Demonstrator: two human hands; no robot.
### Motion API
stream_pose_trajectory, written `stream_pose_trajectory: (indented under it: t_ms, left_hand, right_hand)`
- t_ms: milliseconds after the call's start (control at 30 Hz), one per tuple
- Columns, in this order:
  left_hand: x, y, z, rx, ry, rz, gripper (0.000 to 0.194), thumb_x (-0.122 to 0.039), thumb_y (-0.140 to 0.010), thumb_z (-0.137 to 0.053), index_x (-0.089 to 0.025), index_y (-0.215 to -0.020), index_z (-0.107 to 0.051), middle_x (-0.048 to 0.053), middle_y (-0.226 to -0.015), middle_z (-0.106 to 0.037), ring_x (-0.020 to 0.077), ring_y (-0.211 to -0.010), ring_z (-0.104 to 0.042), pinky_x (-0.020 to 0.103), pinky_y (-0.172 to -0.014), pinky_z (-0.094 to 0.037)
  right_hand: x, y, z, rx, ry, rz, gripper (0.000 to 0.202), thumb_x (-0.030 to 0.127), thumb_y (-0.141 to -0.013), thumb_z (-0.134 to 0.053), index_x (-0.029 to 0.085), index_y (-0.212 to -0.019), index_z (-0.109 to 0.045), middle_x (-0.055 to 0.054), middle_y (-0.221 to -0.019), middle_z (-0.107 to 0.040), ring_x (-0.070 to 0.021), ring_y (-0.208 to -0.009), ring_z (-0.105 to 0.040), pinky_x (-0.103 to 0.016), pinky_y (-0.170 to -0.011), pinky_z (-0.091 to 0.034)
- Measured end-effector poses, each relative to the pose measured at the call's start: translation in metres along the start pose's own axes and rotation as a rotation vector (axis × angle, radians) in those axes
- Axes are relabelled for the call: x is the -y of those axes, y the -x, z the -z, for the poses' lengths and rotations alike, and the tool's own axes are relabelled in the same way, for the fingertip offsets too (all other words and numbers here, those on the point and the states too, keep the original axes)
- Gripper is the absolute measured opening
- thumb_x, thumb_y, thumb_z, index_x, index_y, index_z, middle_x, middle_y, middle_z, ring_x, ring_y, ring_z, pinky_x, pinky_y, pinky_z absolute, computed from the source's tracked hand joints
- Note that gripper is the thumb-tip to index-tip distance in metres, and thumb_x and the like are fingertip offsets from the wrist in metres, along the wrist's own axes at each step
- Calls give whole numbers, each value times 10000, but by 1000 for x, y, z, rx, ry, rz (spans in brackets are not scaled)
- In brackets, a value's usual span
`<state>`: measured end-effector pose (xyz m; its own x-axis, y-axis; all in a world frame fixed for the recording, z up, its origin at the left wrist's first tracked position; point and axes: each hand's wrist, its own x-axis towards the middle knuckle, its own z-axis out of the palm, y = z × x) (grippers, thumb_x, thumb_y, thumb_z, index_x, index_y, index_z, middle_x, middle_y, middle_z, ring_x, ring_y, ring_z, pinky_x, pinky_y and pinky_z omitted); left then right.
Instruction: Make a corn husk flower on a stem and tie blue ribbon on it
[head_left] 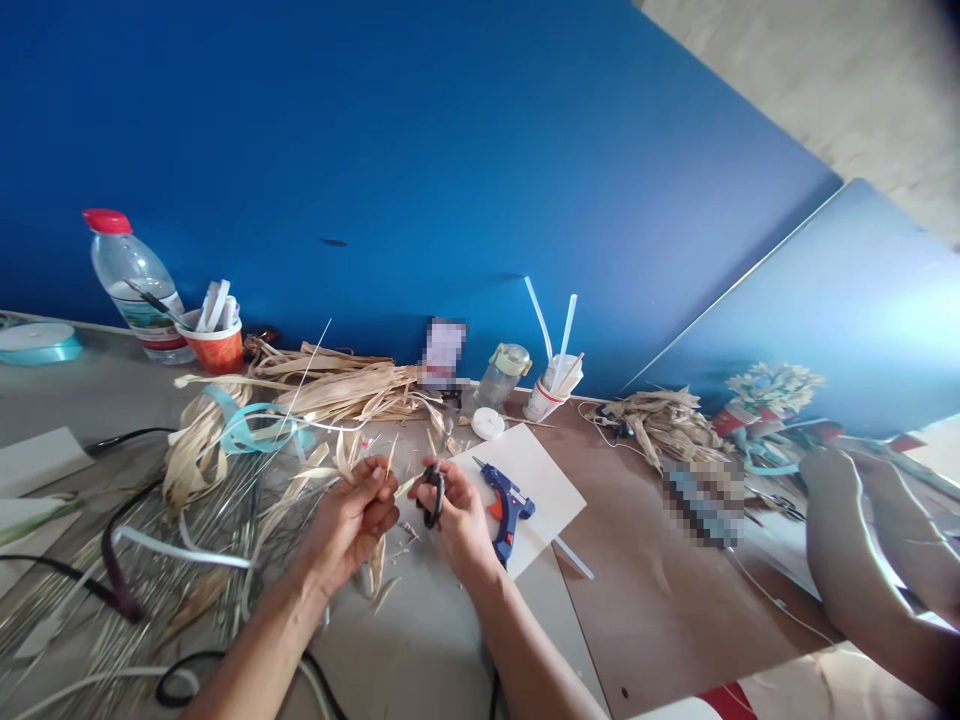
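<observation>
Near the middle of the table, my left hand [360, 508] pinches a small pale strip of dried husk [391, 455], its tip pointing up. My right hand [454, 510] is closed round a pair of scissors with black handles [433, 498]; a short pale tip sticks up above the fingers, and the blades are largely hidden. A small gap separates the two hands. Loose husk pieces [377, 565] and scraps lie on the table below and between them. To the right of my right hand, a blue glue gun [510, 508] rests on a white sheet [559, 485].
Bundled dried husks [352, 385] lie at the back, and many thin wires [150, 600] cover the left. A water bottle [139, 280], a red cup [216, 348], a glass jar [501, 378] and a white cup [551, 388] line the wall. A co-worker's arm [855, 550] is at right.
</observation>
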<state>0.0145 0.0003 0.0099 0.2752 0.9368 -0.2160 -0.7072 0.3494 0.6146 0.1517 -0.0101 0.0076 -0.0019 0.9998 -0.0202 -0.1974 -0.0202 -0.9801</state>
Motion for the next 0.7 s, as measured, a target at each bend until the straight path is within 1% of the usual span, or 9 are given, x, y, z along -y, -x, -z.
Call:
stream_pose_trajectory:
  t_ms: [67,133,233,333,433,533,600,633,700]
  left_hand:
    - [1,2,-1,84,42,92,214,-277,-767,-722,-166,-790,-540,-80,-569,-453,1,-378,-180,133,-376,-249]
    - [4,3,-2,160,62,180,218,-269,-804,-685,-162,-753,-502,-79,-576,-438,-3,-378,-159,130,-371,-241]
    - [11,2,-1,222,79,283,212,-263,-810,-679,-159,-781,-497,-82,-584,-430,-11,-374,-146,124,-364,-231]
    - [15,2,0,243,77,332,237,-278,-785,-707,-160,-823,-505,-94,-575,-419,-18,-369,-132,119,-363,-205]
    - [15,3,0,233,10,322,284,-326,-759,-729,-165,-798,-498,-88,-588,-448,-23,-368,-138,128,-372,-191]
    - [15,3,-2,183,-155,238,341,-449,-755,-700,-162,-784,-518,-62,-636,-509,-25,-368,-165,145,-382,-182]
    - [17,0,-2,133,-271,156,368,-484,-720,-714,-165,-769,-536,-87,-547,-442,-11,-362,-180,156,-385,-156]
    - [19,-1,-2,111,-316,128,369,-472,-688,-742,-170,-751,-540,-112,-478,-355,2,-358,-185,161,-385,-137]
    - [21,-4,-2,51,-358,92,383,-457,-629,-778,-176,-687,-525,-128,-418,-281,15,-354,-184,169,-386,-124]
  right_hand:
    - [-2,-2,0,-76,-113,64,395,297,-695,-692,202,-1043,-532,-16,-815,-663,-104,-582,-513,-206,-511,-367]
    - [-3,-5,1,-101,-201,95,402,265,-679,-719,218,-1033,-535,-17,-858,-675,-116,-653,-554,-209,-560,-396]
    - [-4,-7,3,-76,-294,100,382,243,-669,-738,224,-1005,-557,10,-781,-661,-125,-675,-579,-223,-601,-417]
    - [-3,-7,3,-84,-321,112,370,244,-659,-754,214,-980,-572,47,-663,-600,-107,-606,-548,-214,-572,-400]
    - [-1,-6,2,-122,-271,129,352,250,-665,-745,206,-966,-567,65,-624,-555,-86,-543,-498,-203,-523,-376]
    - [0,-5,1,-135,-179,132,339,237,-685,-693,213,-978,-524,71,-631,-547,-81,-497,-481,-209,-494,-388]
    - [-1,-6,1,-153,-75,145,326,212,-690,-644,210,-986,-508,68,-632,-553,-85,-488,-488,-215,-489,-404]
    - [-2,-6,1,-171,-9,158,316,199,-687,-622,202,-984,-511,63,-632,-559,-90,-499,-500,-218,-497,-416]
    - [-3,-5,1,-211,121,186,298,181,-686,-586,185,-979,-533,49,-641,-566,-102,-539,-530,-222,-526,-438]
